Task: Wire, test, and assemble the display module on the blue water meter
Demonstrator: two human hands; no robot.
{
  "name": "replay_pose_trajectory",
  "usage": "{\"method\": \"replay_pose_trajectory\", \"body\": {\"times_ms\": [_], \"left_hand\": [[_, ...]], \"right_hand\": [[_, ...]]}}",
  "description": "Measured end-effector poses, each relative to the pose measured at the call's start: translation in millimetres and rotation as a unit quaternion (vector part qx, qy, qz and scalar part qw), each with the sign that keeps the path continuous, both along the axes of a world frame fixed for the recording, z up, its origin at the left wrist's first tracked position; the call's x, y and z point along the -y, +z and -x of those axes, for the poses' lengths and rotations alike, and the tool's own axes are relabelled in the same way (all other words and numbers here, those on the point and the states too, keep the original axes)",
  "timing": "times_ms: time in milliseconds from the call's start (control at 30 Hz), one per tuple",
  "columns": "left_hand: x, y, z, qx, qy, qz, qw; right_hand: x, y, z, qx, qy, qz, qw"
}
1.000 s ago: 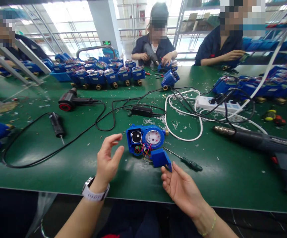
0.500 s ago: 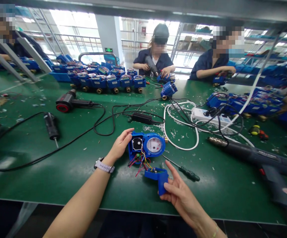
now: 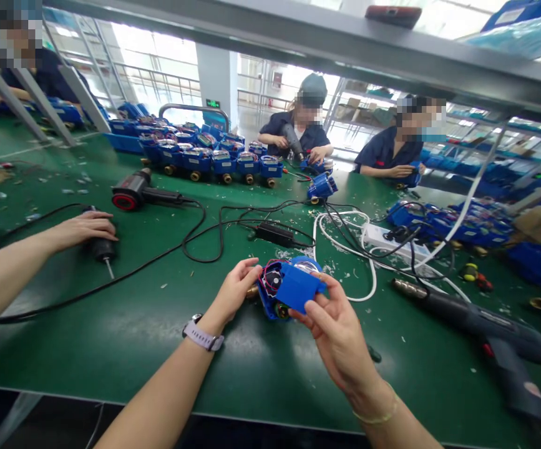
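Note:
In front of me on the green table sits a water meter (image 3: 268, 304) in a blue housing, with thin wires and a black round part showing inside. My left hand (image 3: 233, 292) grips its left side by the brass fitting (image 3: 252, 292). A flat blue cover (image 3: 298, 288) is pinched between the thumb and fingers of my right hand (image 3: 338, 324). The cover is held over the open housing and hides part of it, and the dial is mostly covered too. A screwdriver's dark green handle (image 3: 374, 354) peeks out right of my right hand.
At left a co-worker's hand (image 3: 83, 229) rests on a black electric screwdriver (image 3: 103, 249). Heat guns lie at the left (image 3: 134, 189) and right (image 3: 480, 321). Cables and a white power strip (image 3: 394, 242) cross the middle. Several blue meters (image 3: 223, 163) stand behind.
My right hand has raised the blue cover and brought it over the meter, which has turned. A co-worker's hand has come in from the left onto the electric screwdriver. The view has tilted.

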State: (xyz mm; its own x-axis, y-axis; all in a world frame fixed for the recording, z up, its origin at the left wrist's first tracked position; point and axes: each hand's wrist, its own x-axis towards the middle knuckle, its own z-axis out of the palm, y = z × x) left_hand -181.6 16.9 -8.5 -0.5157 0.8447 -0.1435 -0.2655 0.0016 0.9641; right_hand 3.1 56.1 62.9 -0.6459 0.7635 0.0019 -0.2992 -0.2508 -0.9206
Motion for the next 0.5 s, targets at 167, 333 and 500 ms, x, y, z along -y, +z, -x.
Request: {"method": "replay_pose_trajectory", "body": {"times_ms": [167, 333, 500], "left_hand": [[-5, -4.9, 5, 0.017, 0.018, -0.007, 1.000], [-4, -5.3, 6, 0.030, 0.008, -0.029, 0.999], [-2, -6.3, 2, 0.016, 0.012, -0.067, 0.998]], "right_hand": [[-2, -32.4, 30, 0.135, -0.043, -0.260, 0.955], [-9, -42.8, 34, 0.252, -0.119, -0.477, 0.834], [-17, -45.4, 42, 0.266, -0.171, -0.630, 0.709]]}}
